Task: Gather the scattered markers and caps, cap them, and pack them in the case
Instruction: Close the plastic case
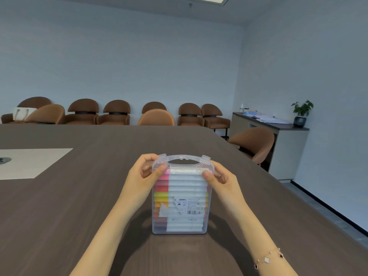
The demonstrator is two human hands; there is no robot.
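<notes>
The clear plastic case stands upright on the near bench, packed with capped markers — stiff, smooth, likely light but slippery. The left hand and right hand pinch its upper corners by the latches — a sound hold.

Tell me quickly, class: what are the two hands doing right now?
Left hand: holds the clear marker case at its upper left corner.
Right hand: holds the case at its upper right corner.
</notes>
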